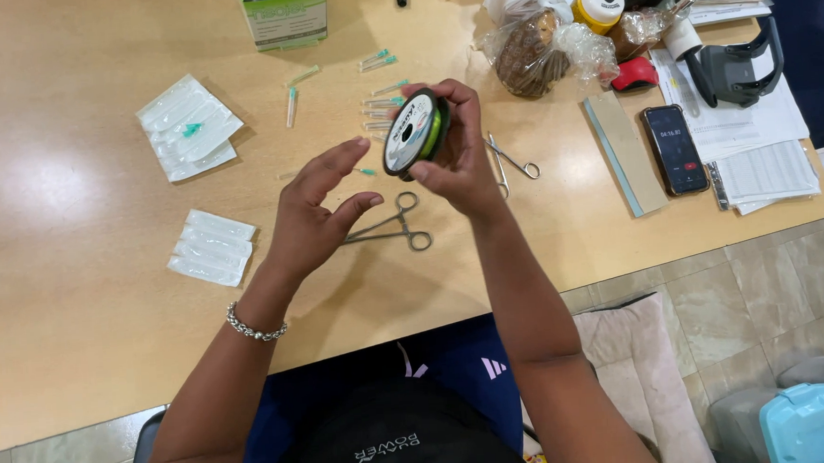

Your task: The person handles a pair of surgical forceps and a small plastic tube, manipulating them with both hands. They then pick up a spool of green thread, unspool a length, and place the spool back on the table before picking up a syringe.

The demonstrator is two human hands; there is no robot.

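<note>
Spool: (415,133) green thread reel, held above the desk (78,305) at centre.
Right hand: (459,149) grip closed on the spool.
Left hand: (312,213) at 9 o'clock, fingers spread, empty.
Progress: no thread visibly drawn; forceps (393,225) at 6 o'clock untouched.
Scissors: (512,160) at 3 o'clock.

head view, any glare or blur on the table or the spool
Head view: a soft bright glare patch sits on the tan wooden table at left; the black-rimmed round spool of green line in the right hand looks sharp; the open left hand casts only faint shadow; table edges bow slightly from wide-angle distortion.
</note>
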